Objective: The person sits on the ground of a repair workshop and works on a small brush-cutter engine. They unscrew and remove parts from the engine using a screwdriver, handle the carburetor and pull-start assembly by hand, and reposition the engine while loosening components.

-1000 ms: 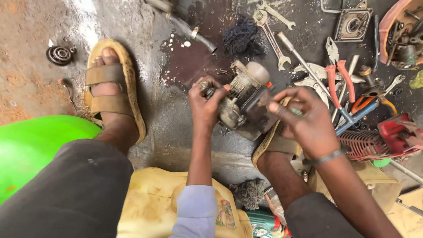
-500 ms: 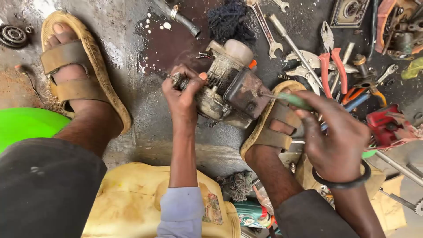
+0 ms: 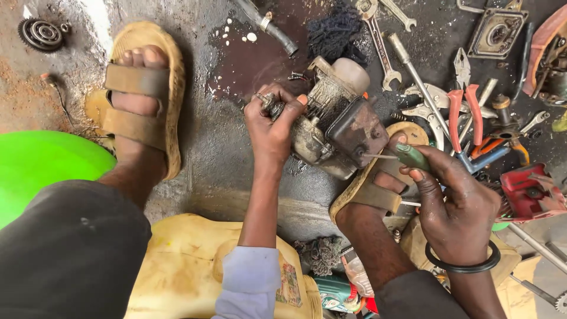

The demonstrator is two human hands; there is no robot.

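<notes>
A small, dirty engine (image 3: 336,121) rests on the oily concrete floor against my right sandalled foot (image 3: 378,183). My left hand (image 3: 271,127) grips the engine's left end, fingers wrapped around a greasy part. My right hand (image 3: 455,201), with a black bangle at the wrist, holds a green-handled screwdriver (image 3: 407,156); its thin shaft points left, and the tip meets the engine's dark right side.
My left foot in a tan sandal (image 3: 142,100) stands at the left. Spanners (image 3: 378,35), red-handled pliers (image 3: 463,112) and other tools lie scattered at the upper right. A gear (image 3: 41,34) lies at the top left, a green basin (image 3: 41,165) at the left, a yellow jerrycan (image 3: 183,272) below.
The view has shifted, so everything sits further right in frame. My right hand has brought the screwdriver tip up to the engine's side. My left hand keeps its grip.
</notes>
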